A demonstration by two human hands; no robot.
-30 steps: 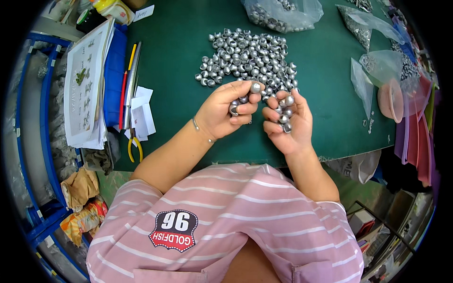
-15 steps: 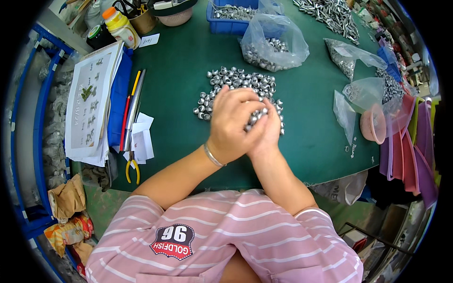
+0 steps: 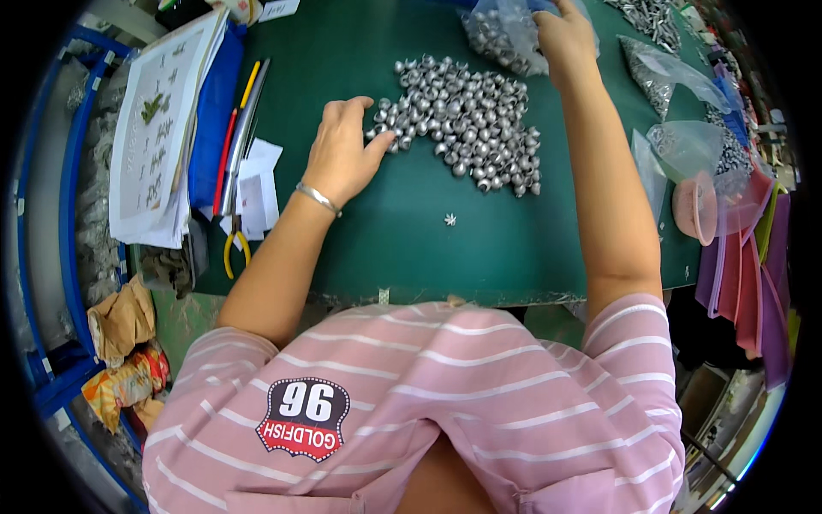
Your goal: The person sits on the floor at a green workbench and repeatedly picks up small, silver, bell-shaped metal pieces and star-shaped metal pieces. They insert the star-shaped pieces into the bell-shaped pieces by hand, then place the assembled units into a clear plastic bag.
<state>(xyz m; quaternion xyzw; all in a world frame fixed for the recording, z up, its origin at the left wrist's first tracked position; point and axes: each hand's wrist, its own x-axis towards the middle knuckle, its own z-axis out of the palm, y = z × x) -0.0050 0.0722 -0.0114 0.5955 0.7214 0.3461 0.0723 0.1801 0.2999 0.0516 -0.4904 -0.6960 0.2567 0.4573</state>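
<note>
A spread pile of small round silver metal pieces (image 3: 479, 120), hollow like little bells or caps, lies on the green table (image 3: 411, 257). At the pile's left edge rests my left hand (image 3: 338, 154), its fingers apart and curved, thumb touching the nearest pieces; it holds nothing. My right hand (image 3: 569, 43) reaches far forward to a clear plastic bag (image 3: 505, 38) of similar metal pieces, its fingers closed on the bag's film; the fingertips are partly hidden near the top edge. One small star-shaped silver piece (image 3: 450, 220) lies alone in front of the pile.
Papers (image 3: 158, 128) on a blue tray, pens and yellow-handled pliers (image 3: 237, 248) lie at the left. At the right are another bag of small parts (image 3: 646, 73), a pink cup (image 3: 695, 208) and hanging pink and purple sheets (image 3: 741, 265).
My hands, cupped together over the pile with metal pieces between them, have parted. The right has gone forward to the bag, the left to the pile's left side. The view has shifted too.
</note>
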